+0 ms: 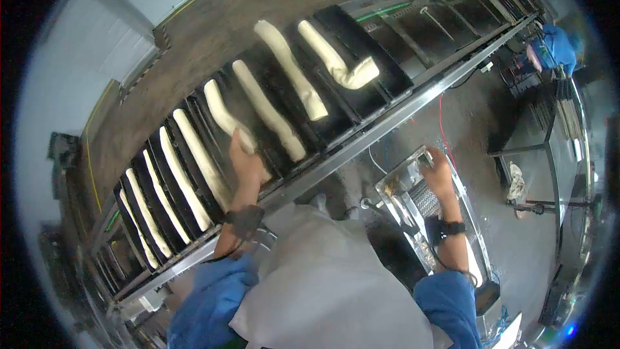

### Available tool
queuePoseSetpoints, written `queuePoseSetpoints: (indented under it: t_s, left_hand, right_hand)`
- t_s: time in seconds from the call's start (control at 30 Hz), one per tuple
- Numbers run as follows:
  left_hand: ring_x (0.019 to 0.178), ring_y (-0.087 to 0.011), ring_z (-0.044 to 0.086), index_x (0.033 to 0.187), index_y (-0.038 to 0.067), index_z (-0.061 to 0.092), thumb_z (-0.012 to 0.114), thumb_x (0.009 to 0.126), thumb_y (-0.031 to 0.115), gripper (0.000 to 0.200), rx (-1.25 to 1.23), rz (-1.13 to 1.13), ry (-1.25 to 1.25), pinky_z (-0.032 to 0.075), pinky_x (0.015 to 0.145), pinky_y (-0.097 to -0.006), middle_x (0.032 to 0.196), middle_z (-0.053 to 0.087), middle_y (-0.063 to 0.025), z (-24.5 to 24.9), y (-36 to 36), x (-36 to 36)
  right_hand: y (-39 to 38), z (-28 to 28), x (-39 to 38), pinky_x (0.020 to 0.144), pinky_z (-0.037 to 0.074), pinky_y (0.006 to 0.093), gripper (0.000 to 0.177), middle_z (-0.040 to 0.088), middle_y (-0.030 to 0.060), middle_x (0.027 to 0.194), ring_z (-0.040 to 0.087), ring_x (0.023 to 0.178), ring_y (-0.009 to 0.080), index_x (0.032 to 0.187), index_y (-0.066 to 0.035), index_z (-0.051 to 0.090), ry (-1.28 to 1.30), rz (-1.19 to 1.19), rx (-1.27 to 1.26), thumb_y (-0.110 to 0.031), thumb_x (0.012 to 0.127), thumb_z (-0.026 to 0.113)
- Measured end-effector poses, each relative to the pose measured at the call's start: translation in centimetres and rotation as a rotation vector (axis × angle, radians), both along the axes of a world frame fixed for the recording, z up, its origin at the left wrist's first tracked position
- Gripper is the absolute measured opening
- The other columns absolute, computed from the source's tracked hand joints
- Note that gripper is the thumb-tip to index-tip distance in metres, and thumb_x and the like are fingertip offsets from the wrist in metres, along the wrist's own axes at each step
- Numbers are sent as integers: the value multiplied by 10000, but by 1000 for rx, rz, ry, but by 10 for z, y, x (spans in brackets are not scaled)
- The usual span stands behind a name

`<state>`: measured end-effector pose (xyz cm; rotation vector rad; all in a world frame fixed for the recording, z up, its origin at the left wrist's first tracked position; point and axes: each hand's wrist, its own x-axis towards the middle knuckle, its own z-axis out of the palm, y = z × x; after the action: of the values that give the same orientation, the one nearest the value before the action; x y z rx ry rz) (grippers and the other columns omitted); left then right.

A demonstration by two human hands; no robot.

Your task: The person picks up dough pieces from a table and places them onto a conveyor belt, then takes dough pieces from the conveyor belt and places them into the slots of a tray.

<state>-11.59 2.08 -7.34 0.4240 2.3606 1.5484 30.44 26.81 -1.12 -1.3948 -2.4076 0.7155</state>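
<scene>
Long pale dough strips lie side by side in the channels of black trays (400, 81) on a conveyor. My left hand (247, 163) is closed around the lower part of one bent dough strip (221, 111), and its fingertips are partly hidden. To its right is another dough strip (268, 108), and to its left a straighter dough strip (197, 148). Further right, one dough strip (332, 58) has its lower end folded sideways. Over the end of a small metal conveyor with a mesh belt (425, 200), my right hand (439, 174) has thumb and fingers apart, holding nothing visible.
The long conveyor's metal rail (387, 119) runs diagonally in front of me. At right stand a metal table (526, 148) and a person in blue (557, 48). A red cable (442, 123) hangs by the small conveyor. A white wall (97, 32) is at upper left.
</scene>
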Motion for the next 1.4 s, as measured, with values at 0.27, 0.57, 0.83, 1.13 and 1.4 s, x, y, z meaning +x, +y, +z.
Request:
queuePoseSetpoints:
  t_s: [0.27,0.57,0.83,1.13,1.4]
  left_hand:
    - [1327,-314,436,1345,39,500,479,720,-153,654,62,-304,349,334,1121,-391,1422,451,-174,72,90,24]
    - [1208,-369,502,1333,-47,393,574,836,38,536,-156,-20,-60,402,1021,-430,1325,473,-263,9,209,-1]
    - [1238,-390,447,1341,-12,405,593,772,5,599,-266,-52,-35,369,1042,-421,1283,465,-288,-2,152,77]
    - [1375,-491,285,1483,64,249,559,734,-60,820,-147,-459,198,258,1142,-470,1488,200,-371,16,226,103]
    - [1032,-336,553,1407,-61,359,506,695,-45,727,166,56,-613,440,983,-391,1215,561,-219,19,230,100]
  right_hand:
    - [-22,-84,209,1082,347,503,711,503,202,1347,469,1248,404,1355,-89,473,-432,-335,-34,-220,714,753]
    - [-20,-63,200,976,410,513,354,580,155,1168,514,1162,374,1035,-48,560,-811,-361,160,-153,706,640]
    - [61,59,135,686,526,417,475,664,129,896,636,755,232,1070,16,586,230,-394,-503,-59,640,776]
    - [116,173,-11,990,437,392,665,568,115,1183,554,1107,241,1278,-8,505,1091,-161,-412,-76,660,740]
    - [126,11,-190,900,466,301,420,628,33,1069,588,1012,164,1151,-34,574,837,135,-876,-16,765,739]
